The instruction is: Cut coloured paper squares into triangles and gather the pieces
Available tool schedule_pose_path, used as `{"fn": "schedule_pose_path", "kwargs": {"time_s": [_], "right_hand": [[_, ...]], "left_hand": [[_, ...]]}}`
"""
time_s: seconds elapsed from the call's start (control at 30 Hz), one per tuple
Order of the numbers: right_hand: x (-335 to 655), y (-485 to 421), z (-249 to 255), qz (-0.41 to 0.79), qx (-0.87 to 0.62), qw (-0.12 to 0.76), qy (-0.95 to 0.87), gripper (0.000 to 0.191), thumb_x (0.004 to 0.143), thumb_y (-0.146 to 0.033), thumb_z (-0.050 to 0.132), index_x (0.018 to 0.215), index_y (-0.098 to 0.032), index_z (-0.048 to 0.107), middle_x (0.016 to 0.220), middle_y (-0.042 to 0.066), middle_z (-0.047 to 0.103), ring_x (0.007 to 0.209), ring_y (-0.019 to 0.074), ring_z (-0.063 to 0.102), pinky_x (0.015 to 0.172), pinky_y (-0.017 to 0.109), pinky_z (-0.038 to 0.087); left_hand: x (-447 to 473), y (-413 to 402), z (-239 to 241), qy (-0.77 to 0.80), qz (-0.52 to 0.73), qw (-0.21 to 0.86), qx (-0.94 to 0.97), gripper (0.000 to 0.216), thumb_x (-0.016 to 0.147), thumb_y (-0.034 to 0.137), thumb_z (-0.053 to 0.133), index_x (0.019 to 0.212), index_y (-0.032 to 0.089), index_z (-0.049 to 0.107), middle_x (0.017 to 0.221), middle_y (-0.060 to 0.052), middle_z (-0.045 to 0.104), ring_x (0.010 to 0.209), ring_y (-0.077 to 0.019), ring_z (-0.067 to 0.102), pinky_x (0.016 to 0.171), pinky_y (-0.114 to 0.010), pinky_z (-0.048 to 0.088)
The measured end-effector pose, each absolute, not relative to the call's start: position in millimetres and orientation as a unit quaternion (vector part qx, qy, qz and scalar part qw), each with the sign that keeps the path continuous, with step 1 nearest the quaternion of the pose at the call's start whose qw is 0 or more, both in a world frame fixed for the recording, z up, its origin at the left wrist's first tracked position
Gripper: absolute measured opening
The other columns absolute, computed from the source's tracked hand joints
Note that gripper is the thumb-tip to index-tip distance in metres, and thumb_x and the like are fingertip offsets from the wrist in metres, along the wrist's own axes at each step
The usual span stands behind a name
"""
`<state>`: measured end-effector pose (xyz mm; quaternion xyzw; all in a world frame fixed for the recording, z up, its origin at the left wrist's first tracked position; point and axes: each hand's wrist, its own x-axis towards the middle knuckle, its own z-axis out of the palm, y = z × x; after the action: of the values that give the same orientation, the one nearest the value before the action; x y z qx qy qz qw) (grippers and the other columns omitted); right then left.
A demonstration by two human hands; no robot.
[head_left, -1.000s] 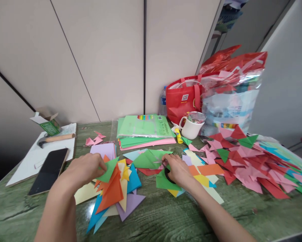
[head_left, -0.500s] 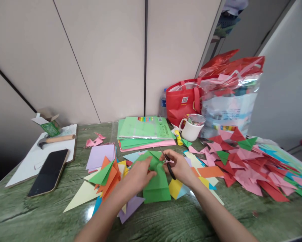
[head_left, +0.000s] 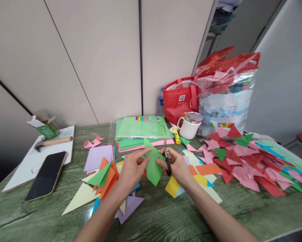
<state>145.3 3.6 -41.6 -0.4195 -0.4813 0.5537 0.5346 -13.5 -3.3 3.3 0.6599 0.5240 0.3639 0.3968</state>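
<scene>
Between my hands a piece of green paper [head_left: 154, 168] is held up, creased, with pointed corners. My left hand [head_left: 134, 168] pinches its left edge between thumb and fingers. In my right hand [head_left: 175, 165] are scissors [head_left: 168, 165] with black handles, their blades pointing away from me and looking closed. The right thumb and fingertips also touch the paper's right edge. Below and left of my left hand lie folded orange papers [head_left: 108, 178] and a green folded piece [head_left: 102, 176]. Yellow paper [head_left: 171, 187] and an orange strip [head_left: 208, 169] lie by my right hand.
Pink and red folded papers [head_left: 244, 164] heap on the right. Behind stand a white mug [head_left: 188, 128], a glue stick [head_left: 176, 136], a red bag [head_left: 180, 107] and stacked green paper [head_left: 141, 127]. On the left are a phone [head_left: 46, 174], a hammer [head_left: 52, 142] and a purple stack [head_left: 98, 158].
The green paper has been lifted and turned, from a long upright sheet to a pointed shape. My left hand has shifted to its left edge. The scissors have turned to point straight away from me.
</scene>
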Motion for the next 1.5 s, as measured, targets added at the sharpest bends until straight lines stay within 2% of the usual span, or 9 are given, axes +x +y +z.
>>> {"fn": "schedule_pose_path", "kwargs": {"time_s": [0.13, 0.23, 0.37, 0.47, 0.57, 0.7, 0.8, 1.13, 1.5], "right_hand": [[146, 2, -40, 0.544, -0.414, 0.556, -0.472, 0.042, 0.057, -0.036, 0.078, 0.082, -0.021, 0.049, 0.060, -0.007, 0.053, 0.043, 0.0064, 0.043, 0.037, 0.017, 0.035], [147, 4, -38, 0.519, -0.405, 0.584, -0.475, 0.042, 0.057, -0.038, 0.078, 0.083, -0.020, 0.051, 0.069, -0.004, 0.057, 0.051, 0.0081, 0.048, 0.044, 0.019, 0.039], [145, 3, -39, 0.499, -0.392, 0.592, -0.498, 0.038, 0.063, -0.043, 0.073, 0.086, -0.020, 0.054, 0.075, 0.000, 0.059, 0.070, 0.0143, 0.055, 0.063, 0.025, 0.045], [136, -4, -43, 0.530, -0.376, 0.546, -0.529, 0.038, 0.065, -0.043, 0.072, 0.089, -0.020, 0.054, 0.075, 0.000, 0.059, 0.071, 0.0155, 0.056, 0.065, 0.027, 0.044], [124, -16, -48, 0.585, -0.333, 0.477, -0.564, 0.037, 0.062, -0.037, 0.076, 0.087, -0.018, 0.055, 0.076, 0.001, 0.058, 0.069, 0.0144, 0.055, 0.063, 0.027, 0.044], [115, -27, -49, 0.620, -0.292, 0.444, -0.577, 0.041, 0.060, -0.034, 0.078, 0.089, -0.018, 0.055, 0.080, 0.002, 0.058, 0.076, 0.0162, 0.055, 0.070, 0.029, 0.045], [115, -28, -46, 0.616, -0.291, 0.449, -0.578, 0.041, 0.061, -0.035, 0.077, 0.090, -0.018, 0.055, 0.081, 0.002, 0.057, 0.077, 0.0162, 0.055, 0.071, 0.029, 0.045], [120, -25, -45, 0.625, -0.292, 0.462, -0.556, 0.040, 0.061, -0.031, 0.078, 0.092, -0.017, 0.057, 0.077, 0.000, 0.056, 0.069, 0.0131, 0.054, 0.066, 0.027, 0.045], [121, -25, -40, 0.622, -0.312, 0.458, -0.554, 0.031, 0.065, -0.031, 0.075, 0.087, -0.017, 0.057, 0.076, 0.000, 0.057, 0.070, 0.0129, 0.055, 0.068, 0.027, 0.045]], "left_hand": [[-13, -3, 8, 0.502, 0.298, 0.465, 0.666, 0.033, 0.073, 0.018, 0.054, 0.102, 0.017, 0.069, 0.068, -0.001, 0.065, 0.047, -0.0091, 0.047, 0.047, -0.022, 0.039], [-14, -3, 9, 0.487, 0.295, 0.501, 0.652, 0.034, 0.070, 0.015, 0.056, 0.100, 0.019, 0.070, 0.063, 0.000, 0.065, 0.047, -0.0091, 0.048, 0.048, -0.022, 0.041], [-16, -2, 12, 0.507, 0.458, 0.441, 0.582, 0.027, 0.071, 0.024, 0.062, 0.095, 0.019, 0.072, 0.075, -0.003, 0.069, 0.058, -0.0124, 0.055, 0.056, -0.025, 0.049], [-18, -2, 14, 0.505, 0.588, 0.396, 0.493, 0.031, 0.069, 0.030, 0.067, 0.098, 0.020, 0.071, 0.079, -0.002, 0.070, 0.063, -0.0121, 0.056, 0.064, -0.026, 0.052], [-18, -4, 15, 0.485, 0.629, 0.396, 0.462, 0.036, 0.067, 0.029, 0.071, 0.102, 0.023, 0.069, 0.068, 0.002, 0.065, 0.060, -0.0092, 0.053, 0.063, -0.022, 0.050], [-15, -10, 17, 0.517, 0.599, 0.377, 0.481, 0.036, 0.067, 0.028, 0.071, 0.102, 0.025, 0.069, 0.050, 0.007, 0.049, 0.046, -0.0042, 0.036, 0.041, -0.014, 0.033], [-12, -13, 18, 0.538, 0.572, 0.383, 0.486, 0.038, 0.067, 0.030, 0.070, 0.105, 0.025, 0.068, 0.049, 0.007, 0.045, 0.044, -0.0041, 0.029, 0.037, -0.015, 0.025], [-7, -13, 10, 0.500, 0.574, 0.465, 0.453, 0.038, 0.066, 0.026, 0.071, 0.104, 0.025, 0.069, 0.063, 0.004, 0.057, 0.057, -0.0058, 0.047, 0.053, -0.016, 0.043], [-2, -14, 12, 0.487, 0.572, 0.475, 0.458, 0.038, 0.066, 0.021, 0.070, 0.104, 0.021, 0.068, 0.057, 0.005, 0.052, 0.054, -0.0045, 0.041, 0.049, -0.013, 0.041]]}}
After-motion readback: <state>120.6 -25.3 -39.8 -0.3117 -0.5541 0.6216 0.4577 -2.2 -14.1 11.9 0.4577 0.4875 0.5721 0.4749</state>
